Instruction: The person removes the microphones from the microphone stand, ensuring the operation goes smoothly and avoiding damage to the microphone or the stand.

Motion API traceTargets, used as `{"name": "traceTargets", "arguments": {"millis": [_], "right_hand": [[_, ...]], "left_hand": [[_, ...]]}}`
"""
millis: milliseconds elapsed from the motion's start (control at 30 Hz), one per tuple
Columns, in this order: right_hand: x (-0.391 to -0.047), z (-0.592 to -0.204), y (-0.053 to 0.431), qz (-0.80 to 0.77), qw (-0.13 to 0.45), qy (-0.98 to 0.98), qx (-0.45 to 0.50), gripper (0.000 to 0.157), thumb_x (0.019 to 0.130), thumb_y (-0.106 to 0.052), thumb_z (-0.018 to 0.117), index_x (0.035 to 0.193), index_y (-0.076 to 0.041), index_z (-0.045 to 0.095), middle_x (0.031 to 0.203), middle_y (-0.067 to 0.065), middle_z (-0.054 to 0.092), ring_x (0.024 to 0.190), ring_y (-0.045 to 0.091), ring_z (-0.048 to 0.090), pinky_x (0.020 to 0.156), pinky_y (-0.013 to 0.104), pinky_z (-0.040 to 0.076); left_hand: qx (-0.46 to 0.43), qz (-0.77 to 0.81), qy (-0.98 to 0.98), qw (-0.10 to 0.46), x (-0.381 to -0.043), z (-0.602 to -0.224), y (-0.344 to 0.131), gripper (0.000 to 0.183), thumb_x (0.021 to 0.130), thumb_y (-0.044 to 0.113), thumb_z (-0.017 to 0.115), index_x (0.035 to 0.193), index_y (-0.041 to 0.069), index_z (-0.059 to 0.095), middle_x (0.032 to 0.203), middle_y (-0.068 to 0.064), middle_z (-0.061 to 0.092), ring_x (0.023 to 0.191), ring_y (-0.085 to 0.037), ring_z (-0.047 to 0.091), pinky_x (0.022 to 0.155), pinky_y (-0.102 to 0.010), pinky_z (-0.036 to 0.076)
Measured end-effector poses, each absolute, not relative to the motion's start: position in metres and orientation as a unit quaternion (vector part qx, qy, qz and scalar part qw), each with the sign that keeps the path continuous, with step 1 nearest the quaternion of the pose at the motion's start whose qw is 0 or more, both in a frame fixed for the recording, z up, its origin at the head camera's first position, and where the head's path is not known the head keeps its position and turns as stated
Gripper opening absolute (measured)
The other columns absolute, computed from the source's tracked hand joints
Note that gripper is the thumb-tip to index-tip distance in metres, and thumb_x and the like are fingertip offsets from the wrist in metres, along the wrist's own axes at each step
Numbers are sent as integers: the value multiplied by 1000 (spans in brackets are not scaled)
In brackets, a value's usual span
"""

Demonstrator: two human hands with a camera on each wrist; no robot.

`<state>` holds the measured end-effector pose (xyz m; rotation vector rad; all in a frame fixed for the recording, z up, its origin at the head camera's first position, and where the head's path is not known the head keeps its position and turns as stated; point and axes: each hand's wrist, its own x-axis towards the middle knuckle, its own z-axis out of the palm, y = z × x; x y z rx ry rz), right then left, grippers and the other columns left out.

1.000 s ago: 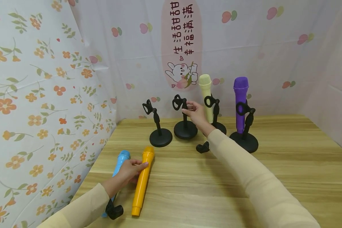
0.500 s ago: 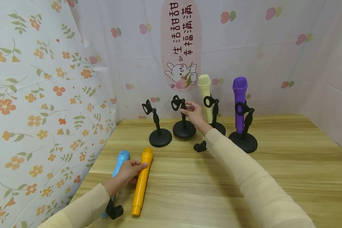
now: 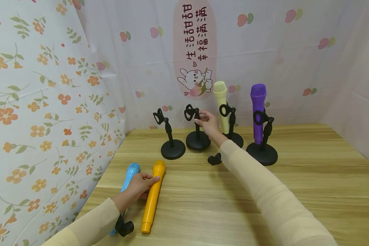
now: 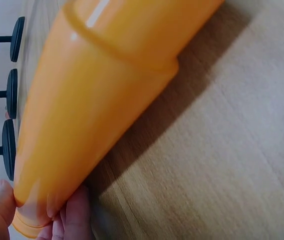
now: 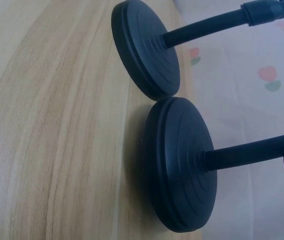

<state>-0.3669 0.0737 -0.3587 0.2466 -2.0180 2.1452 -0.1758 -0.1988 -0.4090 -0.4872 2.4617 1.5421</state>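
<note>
My left hand (image 3: 136, 188) pinches an orange microphone (image 3: 152, 205) near its head, thumb on top; it lies slantwise on the table. In the left wrist view, thumb and fingertips hold the orange microphone (image 4: 81, 115) at its far end. A blue microphone (image 3: 129, 176) lies under and beside that hand, partly covered. Farther back, my right hand (image 3: 211, 128) grips the upright of a black microphone stand (image 3: 198, 141) with an empty ring clip. Its round base (image 5: 182, 170), in the right wrist view, sits right beside the base of another stand (image 5: 147, 50), with shadow beneath it.
A second stand with an empty clip (image 3: 173, 149) is at the left. Cream (image 3: 220, 92) and purple (image 3: 258, 102) microphones stand upright behind two more stands at the right. Black curved pieces lie by the right forearm (image 3: 214, 159) and near the blue microphone (image 3: 124, 228). Patterned cloth (image 3: 135, 51) hangs behind.
The gripped stand has shifted slightly left with my right hand, closing the small gap to the leftmost stand. My left hand and the orange microphone have stayed in place.
</note>
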Motion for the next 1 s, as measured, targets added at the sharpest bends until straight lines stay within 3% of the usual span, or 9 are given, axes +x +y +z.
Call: {"name": "traceTargets", "arguments": {"millis": [1000], "right_hand": [[-371,-373,69,713,90,-691,84,38,88,1,70,124,0,60,112,20,61,104,31,63,89,36,52]], "left_hand": [[-164,493,848,104,-174,-409,-203,45,91,35,69,114,-4,61,91,-11,62,71,-20,64,57,-39,58]]}}
